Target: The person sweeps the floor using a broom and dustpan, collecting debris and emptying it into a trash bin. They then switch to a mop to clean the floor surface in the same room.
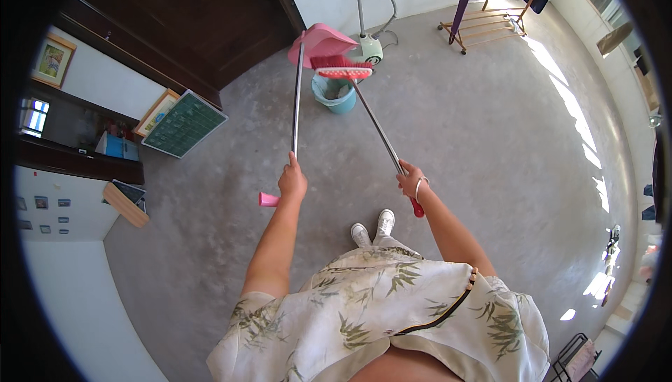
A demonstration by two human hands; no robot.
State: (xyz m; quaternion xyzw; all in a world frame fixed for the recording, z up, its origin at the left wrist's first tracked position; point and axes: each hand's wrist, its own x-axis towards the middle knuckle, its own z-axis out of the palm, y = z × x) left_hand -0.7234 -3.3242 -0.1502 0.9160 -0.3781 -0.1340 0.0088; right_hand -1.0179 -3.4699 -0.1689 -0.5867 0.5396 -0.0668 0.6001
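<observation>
My left hand point(292, 180) is wrapped round the metal handle of a pink dustpan point(323, 40), whose pan is raised at the far end. The dustpan's pink grip end point(268, 200) sticks out beside my left wrist. In my right hand point(413, 180) is the metal handle of a broom point(343, 72) with red bristles and a red-and-white head. Its red grip end shows below my hand. The broom head lies in front of the pan's edge, and I cannot tell whether they touch. Partly hidden under both, a light blue bin point(341, 103) with a liner stands on the floor.
A white upright steamer point(371, 50) with a hose stands just behind the bin. Against the left wall lean a green chalkboard point(185, 124) and a picture frame. A dark wooden door point(189, 18) is at the far left, a wooden clothes rack point(486, 29) at the far right.
</observation>
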